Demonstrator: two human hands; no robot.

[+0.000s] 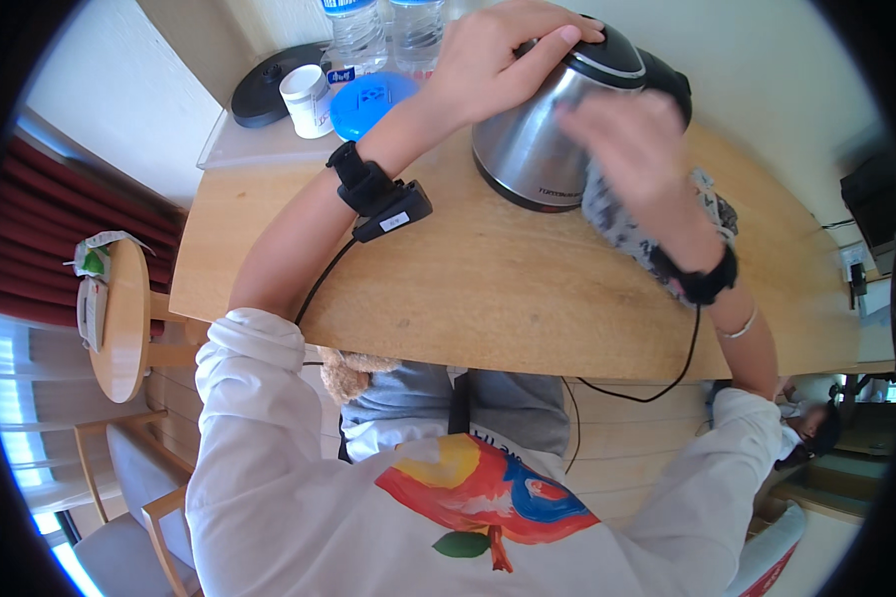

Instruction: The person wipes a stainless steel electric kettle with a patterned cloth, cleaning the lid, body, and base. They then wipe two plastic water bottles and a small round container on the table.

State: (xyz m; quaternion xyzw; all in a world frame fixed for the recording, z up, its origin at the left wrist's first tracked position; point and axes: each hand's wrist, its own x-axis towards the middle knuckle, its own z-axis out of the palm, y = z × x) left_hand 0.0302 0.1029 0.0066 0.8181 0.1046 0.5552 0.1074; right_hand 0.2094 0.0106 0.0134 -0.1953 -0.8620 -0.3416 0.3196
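Observation:
A brushed-steel electric kettle (526, 153) with a black lid (606, 48) and black base rim stands upright at the back of the wooden table (433, 276). My left hand (504, 63) grips its top, thumb and fingers over the lid's edge. In front of the kettle's right side is my right hand (631, 145), blurred by motion, so its finger pose and any touch on the steel are unclear. A grey cloth with a dark pattern (616, 213) lies beneath my right hand and wrist, beside the kettle. The black handle (668, 82) points away to the right.
At the back left are a round black kettle base (269, 82), a white jar (308, 101), a blue round lid (369, 101) and two water bottles (355, 33). Cables hang from both wrist straps. A chair (131, 492) and small round table (123, 321) stand left. A person (803, 429) is at right.

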